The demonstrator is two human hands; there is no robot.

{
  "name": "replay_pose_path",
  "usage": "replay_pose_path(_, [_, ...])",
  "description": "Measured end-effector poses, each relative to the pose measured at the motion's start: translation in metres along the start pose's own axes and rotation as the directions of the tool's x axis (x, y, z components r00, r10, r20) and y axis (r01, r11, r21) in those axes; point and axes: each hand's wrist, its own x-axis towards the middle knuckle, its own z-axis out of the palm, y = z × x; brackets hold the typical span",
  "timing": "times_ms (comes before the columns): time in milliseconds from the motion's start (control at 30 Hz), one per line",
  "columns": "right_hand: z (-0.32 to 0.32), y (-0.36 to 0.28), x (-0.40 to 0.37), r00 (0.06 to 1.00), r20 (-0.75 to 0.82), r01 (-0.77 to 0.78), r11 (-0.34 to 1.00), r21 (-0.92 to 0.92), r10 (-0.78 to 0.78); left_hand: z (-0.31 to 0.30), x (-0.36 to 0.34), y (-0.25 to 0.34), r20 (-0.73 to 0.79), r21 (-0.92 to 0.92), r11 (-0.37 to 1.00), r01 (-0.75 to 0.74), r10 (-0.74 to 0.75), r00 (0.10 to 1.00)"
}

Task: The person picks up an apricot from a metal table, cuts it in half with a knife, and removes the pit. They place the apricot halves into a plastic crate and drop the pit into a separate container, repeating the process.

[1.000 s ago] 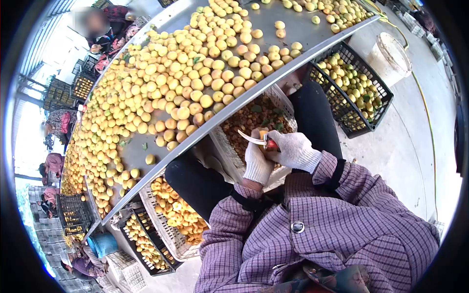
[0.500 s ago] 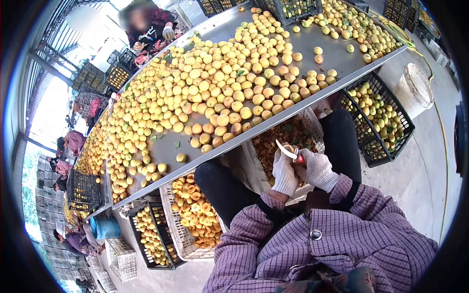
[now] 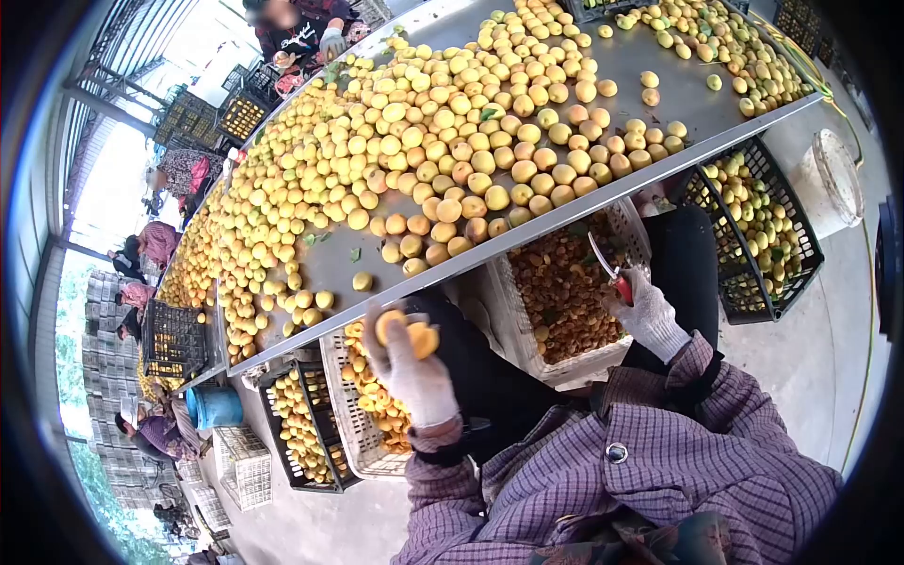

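My left hand (image 3: 411, 372), in a white glove, holds opened apricot halves (image 3: 407, 331) above the white crate of halved apricots (image 3: 381, 400). It is slightly blurred, near the table's front edge. In my right hand (image 3: 645, 311), also gloved, is a curved knife (image 3: 610, 268) with a red handle, its blade pointing up and away. That hand is beside a white crate (image 3: 565, 374) of brown pits between my knees. Whole yellow apricots (image 3: 395, 160) cover much of the metal table (image 3: 678, 71).
Black crates of apricots stand at the right (image 3: 753, 226) and lower left (image 3: 301, 424). A white bucket (image 3: 833, 179) is at the right, a blue bucket (image 3: 215, 408) at the left. Other people (image 3: 306, 33) sit along the table's far and left sides.
My left hand has moved left from the knife to above the crate of halves, carrying apricot halves. My right hand with the knife has shifted slightly right. The whole view has shifted a little.
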Motion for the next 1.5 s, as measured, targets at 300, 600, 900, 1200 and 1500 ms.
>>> replay_pose_path(300, [0.021, 0.019, 0.015, 0.981, 0.156, 0.097, 0.987, 0.13, -0.117, -0.027, 0.149, 0.015, 0.275, 0.833, 0.477, -0.281, 0.084, 0.958])
replay_pose_path(600, [0.012, 0.017, 0.014, 0.984, 0.179, -0.04, 0.994, 0.106, 0.021, 0.024, 0.269, -0.093, 0.509, 0.812, -0.177, -0.556, -0.252, 0.823])
replay_pose_path(900, [0.004, 0.012, 0.01, 0.95, 0.299, -0.142, 0.722, 0.677, -0.094, 0.059, 0.141, -0.026, 0.672, 0.026, 0.908, 0.418, -0.325, 0.665])
replay_pose_path(1200, [-0.033, -0.015, -0.024, 0.946, 0.257, -0.003, 0.788, 0.615, -0.197, 0.096, -0.001, -0.075, 0.805, -0.014, 0.808, 0.589, -0.34, 0.486])
replay_pose_path(1500, [-0.031, -0.02, -0.033, 0.954, 0.225, -0.002, 0.742, 0.67, -0.2, 0.093, -0.024, -0.089, 0.81, 0.217, 0.761, 0.612, -0.49, 0.322])
